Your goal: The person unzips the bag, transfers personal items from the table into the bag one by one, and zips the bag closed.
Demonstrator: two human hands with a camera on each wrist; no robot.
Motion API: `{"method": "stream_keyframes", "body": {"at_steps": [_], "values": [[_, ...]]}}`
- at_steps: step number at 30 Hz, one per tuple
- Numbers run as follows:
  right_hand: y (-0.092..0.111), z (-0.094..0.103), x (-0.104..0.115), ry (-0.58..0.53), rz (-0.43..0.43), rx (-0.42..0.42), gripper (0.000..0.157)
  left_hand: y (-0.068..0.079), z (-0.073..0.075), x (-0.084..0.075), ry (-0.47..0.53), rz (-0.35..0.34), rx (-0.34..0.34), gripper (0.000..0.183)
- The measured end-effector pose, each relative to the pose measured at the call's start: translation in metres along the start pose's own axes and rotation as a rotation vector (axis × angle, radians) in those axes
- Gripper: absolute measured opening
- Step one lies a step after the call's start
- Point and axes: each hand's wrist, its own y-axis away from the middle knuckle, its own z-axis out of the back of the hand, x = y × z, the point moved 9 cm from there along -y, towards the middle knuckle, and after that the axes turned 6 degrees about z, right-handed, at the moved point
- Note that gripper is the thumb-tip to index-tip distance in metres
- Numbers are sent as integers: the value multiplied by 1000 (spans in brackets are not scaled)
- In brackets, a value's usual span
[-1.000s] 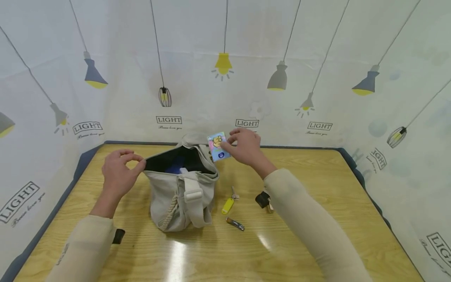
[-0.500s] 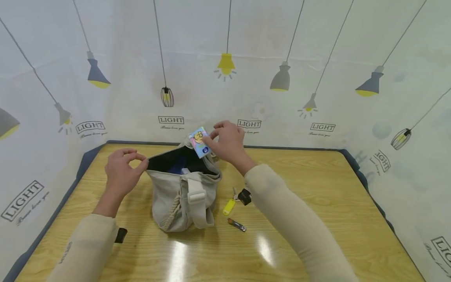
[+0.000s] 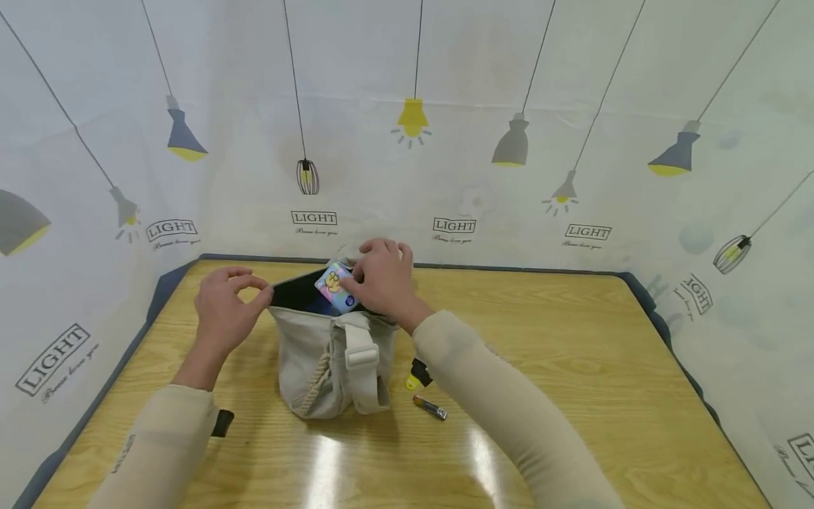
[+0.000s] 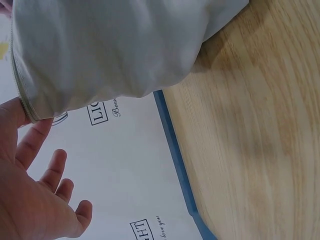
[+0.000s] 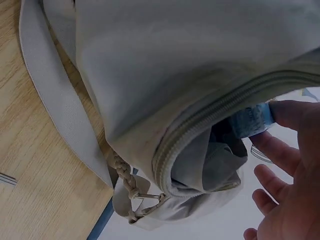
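Observation:
A light grey canvas bag (image 3: 302,360) stands on the table with its zipped mouth spread and its dark lining showing. At the left corner of that mouth, my left hand (image 3: 227,307) pinches the zip edge between thumb and forefinger; the left wrist view shows the other fingers of this hand (image 4: 35,200) held apart from the fabric. My right hand (image 3: 386,279) pinches a small blue and pink tissue pack (image 3: 334,286) with a yellow cartoon print, tilted in the bag's opening. In the right wrist view, the pack (image 5: 251,120) is partly hidden behind the zip rim.
A nail clipper (image 3: 429,407) lies on the wooden table (image 3: 572,367) to the right of the bag. Beside it, a yellow key tag (image 3: 413,382) is partly covered by the black wrist piece. A buckled strap (image 3: 361,357) and a rope (image 3: 314,385) hang down the bag's front.
My right hand has carried the tissue pack leftward and down, from beside the bag into its opening. The left hand keeps its pinch on the bag's edge. The view has shifted slightly.

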Motion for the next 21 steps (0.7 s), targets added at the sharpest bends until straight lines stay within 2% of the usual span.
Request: {"method": "stream_keyframes", "body": {"at_steps": [5,9,16,21], "values": [[1,-9,8,87,67,47,36,0,-1,-2,-6,1,1,20],[2,-10,12,94,97,46,33,0,-1,-3,-4,-1,-4,19],[0,-9,12,103,90,45,24,2,0,-5,-5,-3,10,20],[-2,-3,7,89,80,9,20,2,1,-6,-2,-8,7,18]]}}
